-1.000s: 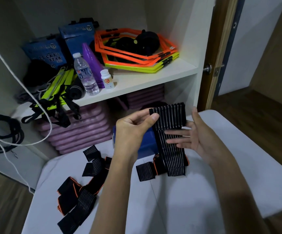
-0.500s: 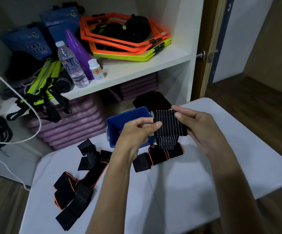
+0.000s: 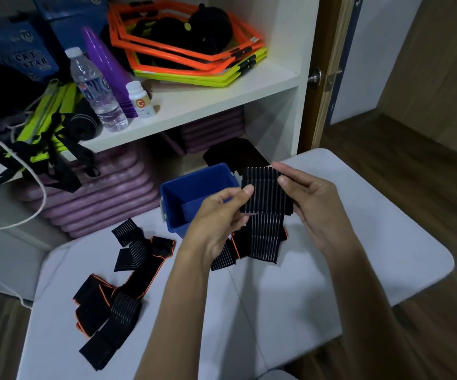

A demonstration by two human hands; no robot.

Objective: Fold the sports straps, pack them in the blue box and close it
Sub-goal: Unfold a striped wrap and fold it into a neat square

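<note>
A black ribbed sports strap [image 3: 265, 193] with orange edging is held up above the white table [image 3: 317, 283], its top folded over and its tail hanging down to the tabletop. My left hand [image 3: 221, 215] pinches its left edge between thumb and fingers. My right hand [image 3: 312, 204] pinches its right top corner. The open blue box [image 3: 178, 193] stands just behind and left of the strap, at the table's far edge. Another long black strap [image 3: 128, 275] lies unfolded on the table's left half. A dark flat piece [image 3: 235, 153], perhaps the lid, lies behind the box.
A white shelf unit [image 3: 194, 102] stands behind the table with orange and yellow hexagon rings [image 3: 194, 56], a water bottle [image 3: 95, 89], a small white bottle [image 3: 141, 100] and a purple cone stack. Pink mats [image 3: 98, 193] lie underneath. A door and wooden floor are at the right.
The strap's upper part has been folded down, so the held piece is shorter. Both hands have closed in on the fold; the right hand went from flat fingers to a pinch.
</note>
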